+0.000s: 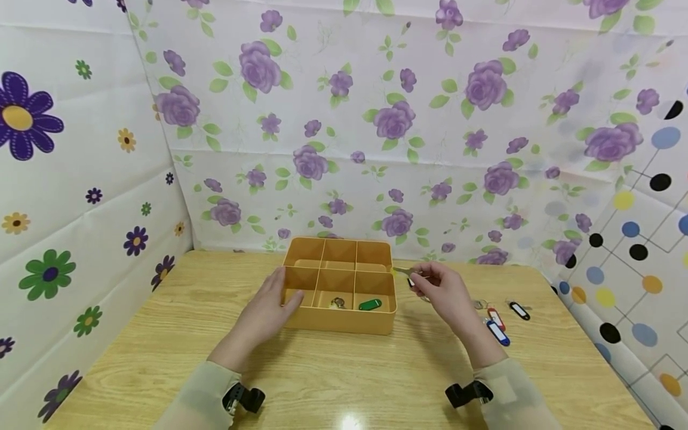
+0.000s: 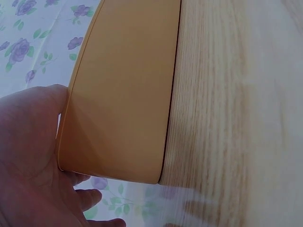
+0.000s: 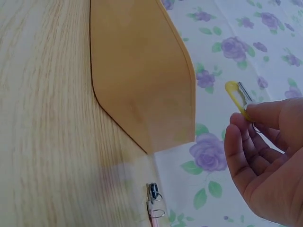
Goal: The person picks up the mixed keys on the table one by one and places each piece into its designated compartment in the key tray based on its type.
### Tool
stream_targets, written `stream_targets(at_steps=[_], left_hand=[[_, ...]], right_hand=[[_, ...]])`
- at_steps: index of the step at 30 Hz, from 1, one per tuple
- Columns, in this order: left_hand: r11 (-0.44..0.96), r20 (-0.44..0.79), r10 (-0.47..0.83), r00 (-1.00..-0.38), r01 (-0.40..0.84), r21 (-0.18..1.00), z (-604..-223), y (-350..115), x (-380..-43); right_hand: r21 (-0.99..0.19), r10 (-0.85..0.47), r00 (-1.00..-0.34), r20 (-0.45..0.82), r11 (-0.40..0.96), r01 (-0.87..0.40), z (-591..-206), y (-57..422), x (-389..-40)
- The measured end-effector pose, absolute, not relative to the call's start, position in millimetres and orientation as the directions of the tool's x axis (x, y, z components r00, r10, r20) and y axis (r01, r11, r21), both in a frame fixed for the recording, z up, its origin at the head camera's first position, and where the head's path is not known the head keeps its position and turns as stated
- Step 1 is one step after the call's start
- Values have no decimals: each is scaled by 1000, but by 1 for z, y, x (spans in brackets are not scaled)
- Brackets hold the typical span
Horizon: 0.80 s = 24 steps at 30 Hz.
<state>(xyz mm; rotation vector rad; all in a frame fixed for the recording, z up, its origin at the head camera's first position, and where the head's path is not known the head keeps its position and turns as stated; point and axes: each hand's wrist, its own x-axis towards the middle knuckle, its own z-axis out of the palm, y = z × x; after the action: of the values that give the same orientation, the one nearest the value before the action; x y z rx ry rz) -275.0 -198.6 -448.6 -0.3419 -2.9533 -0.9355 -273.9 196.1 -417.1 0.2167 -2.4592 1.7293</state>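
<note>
You count one left hand [image 1: 263, 307], one right hand [image 1: 441, 292], one box [image 1: 338, 321] with six compartments [image 1: 338, 264]. Key tags, at least five: one green tag [image 1: 369, 304], one yellow tag [image 3: 231, 90], one red tag [image 1: 496, 318], one blue tag [image 1: 498, 333], one black tag [image 1: 519, 310]. Your yellow one shows one key [image 3: 244, 90]. Wrist straps [image 1: 244, 397]: two. Patterned cloths [image 1: 376, 197]: three. Surface [image 1: 344, 370]: one. Key rings: too small to count.

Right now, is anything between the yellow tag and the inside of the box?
Seemingly just the right wall of the box: the yellow tag in the right hand is outside it. Nothing else shows between them.
</note>
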Motion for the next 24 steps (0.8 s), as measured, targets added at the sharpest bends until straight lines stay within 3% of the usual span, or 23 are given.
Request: stream_targets(at_steps=[7, 24], left_hand=[[797, 79, 205, -976, 213, 566, -448, -200, -274], [787, 71, 234, -970, 232, 571, -442, -202, -272]], right_hand=[[-886, -57, -977, 208, 412, -212, -412, 191, -277], [-868, -87, -968, 237, 428, -251, -400, 171, -283]])
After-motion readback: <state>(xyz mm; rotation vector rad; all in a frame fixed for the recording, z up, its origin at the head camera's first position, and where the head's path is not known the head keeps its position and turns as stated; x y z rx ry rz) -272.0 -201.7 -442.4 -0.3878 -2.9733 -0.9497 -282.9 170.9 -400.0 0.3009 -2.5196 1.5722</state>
